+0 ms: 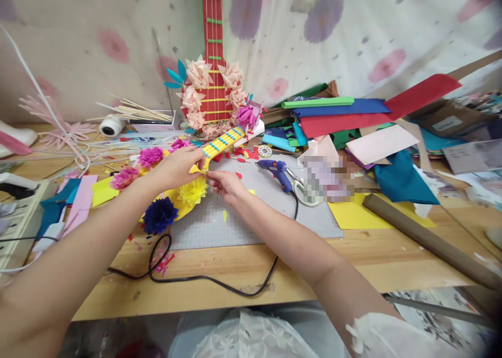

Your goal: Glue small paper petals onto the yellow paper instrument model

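Observation:
A yellow paper guitar (219, 143) with blue frets lies on the grey cutting mat (251, 216), its body ringed by paper flowers: yellow (192, 190), dark blue (159, 215) and pink (150, 155). My left hand (178, 165) is closed on the guitar where neck meets body, holding it down. My right hand (225, 182) pinches a small yellow paper piece at the same spot, fingertips meeting the left hand's. A blue hot glue gun (276, 170) lies on the mat just right of my right hand.
A red paper guitar (212, 59) with peach flowers leans on the back wall. Stacked coloured paper sheets (345, 117) fill the right side. A brown cardboard tube (427, 240) lies at the right front. The glue gun's black cord (196, 277) loops along the front edge. Scissors (300, 182), tape (265, 151), sticks (137, 111).

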`<state>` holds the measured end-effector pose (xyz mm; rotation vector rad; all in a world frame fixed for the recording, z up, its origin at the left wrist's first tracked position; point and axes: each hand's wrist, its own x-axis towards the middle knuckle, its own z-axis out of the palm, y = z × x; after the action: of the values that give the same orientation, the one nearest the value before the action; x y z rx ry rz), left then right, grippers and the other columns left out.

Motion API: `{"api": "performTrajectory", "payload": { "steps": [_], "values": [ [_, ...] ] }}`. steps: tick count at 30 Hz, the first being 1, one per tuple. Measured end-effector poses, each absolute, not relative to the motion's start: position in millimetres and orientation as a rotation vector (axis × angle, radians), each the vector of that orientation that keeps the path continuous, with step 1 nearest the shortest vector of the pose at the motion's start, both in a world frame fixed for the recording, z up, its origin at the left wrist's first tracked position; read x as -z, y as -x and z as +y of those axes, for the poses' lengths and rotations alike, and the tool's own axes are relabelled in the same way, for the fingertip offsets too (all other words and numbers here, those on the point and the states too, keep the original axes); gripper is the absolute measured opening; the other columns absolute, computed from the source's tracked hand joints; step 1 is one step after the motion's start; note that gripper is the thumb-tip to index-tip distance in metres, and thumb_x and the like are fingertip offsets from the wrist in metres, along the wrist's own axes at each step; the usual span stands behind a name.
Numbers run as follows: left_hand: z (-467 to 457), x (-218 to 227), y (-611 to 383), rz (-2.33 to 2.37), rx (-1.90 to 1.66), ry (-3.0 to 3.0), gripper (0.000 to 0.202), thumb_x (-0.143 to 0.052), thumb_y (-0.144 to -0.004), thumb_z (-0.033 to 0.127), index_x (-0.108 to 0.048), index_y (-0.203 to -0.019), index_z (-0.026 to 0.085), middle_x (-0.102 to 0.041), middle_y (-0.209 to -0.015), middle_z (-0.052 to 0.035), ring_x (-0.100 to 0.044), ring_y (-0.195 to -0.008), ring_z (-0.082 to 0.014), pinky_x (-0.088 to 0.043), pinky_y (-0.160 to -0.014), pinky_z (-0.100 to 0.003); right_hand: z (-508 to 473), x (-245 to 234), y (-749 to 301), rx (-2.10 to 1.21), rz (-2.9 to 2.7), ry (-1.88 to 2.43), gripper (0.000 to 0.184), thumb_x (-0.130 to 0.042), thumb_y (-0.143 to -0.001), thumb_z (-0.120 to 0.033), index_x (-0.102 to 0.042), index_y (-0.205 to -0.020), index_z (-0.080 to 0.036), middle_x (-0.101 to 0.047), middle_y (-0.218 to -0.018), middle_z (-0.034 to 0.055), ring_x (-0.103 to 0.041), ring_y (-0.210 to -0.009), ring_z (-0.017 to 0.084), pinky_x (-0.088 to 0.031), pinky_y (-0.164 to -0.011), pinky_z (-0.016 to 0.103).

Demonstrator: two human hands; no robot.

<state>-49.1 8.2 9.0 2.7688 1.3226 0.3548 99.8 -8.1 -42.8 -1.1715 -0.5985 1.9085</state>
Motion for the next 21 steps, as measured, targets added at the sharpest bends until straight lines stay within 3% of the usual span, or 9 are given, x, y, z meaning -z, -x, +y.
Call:
{"api": "performTrajectory", "payload": {
  "steps": [6, 8, 13, 21],
  "values": [
    [13.9, -6.5, 55.0, 1.286, -0.409, -2.722, 0.002, -0.054, -0.072, 0.02, -0.052, -0.074, 0.02, -0.056, -0.078, -0.0018, -0.052, -0.08, -0.017, -0.037, -0.07, -0.027, -7.7, 45.7, -102.2, -1.913, -0.785, 1.159, 0.006, -0.059, -0.075, -0.019, -0.054, -0.076, -0.016, -0.063, -0.071, -0.0012, -0.047, -0.046, 0.003, -0.033, -0.041, 0.015],
    [15.2, -6.5, 58.5, 1.32, -0.448, -2.631, 0.005, -0.056, -0.07, 0.022, -0.052, -0.072, 0.02, -0.057, -0.077, -0.0014, -0.052, -0.079, -0.0173, -0.038, -0.07, -0.028, -7.2, 50.6, -108.4, -1.707, -0.99, 1.223, 0.011, -0.058, -0.073, -0.022, -0.051, -0.081, -0.018, -0.062, -0.073, -0.0018, -0.048, -0.05, 0.005, -0.035, -0.045, 0.018],
    [18.8, 0.6, 66.1, 1.366, -0.58, -2.3, 0.016, -0.059, -0.066, 0.029, -0.047, -0.07, 0.02, -0.06, -0.077, -0.0006, -0.056, -0.075, -0.0169, -0.043, -0.068, -0.029, -7.5, 62.8, -124.7, -0.77, -1.648, 1.278, 0.015, -0.056, -0.07, -0.02, -0.053, -0.084, -0.02, -0.056, -0.077, -0.0027, -0.048, -0.063, 0.009, -0.039, -0.061, 0.022],
    [22.1, 13.0, 68.6, 1.285, -0.753, -2.012, 0.025, -0.064, -0.064, 0.027, -0.041, -0.07, 0.02, -0.061, -0.075, 0.0007, -0.059, -0.065, -0.0137, -0.046, -0.061, -0.029, -9.2, 64.1, -112.5, -0.456, -1.916, 1.229, 0.017, -0.053, -0.08, -0.033, -0.057, -0.09, -0.019, -0.056, -0.086, 0.0011, -0.05, -0.071, 0.011, -0.035, -0.061, 0.022]
  ]
}}
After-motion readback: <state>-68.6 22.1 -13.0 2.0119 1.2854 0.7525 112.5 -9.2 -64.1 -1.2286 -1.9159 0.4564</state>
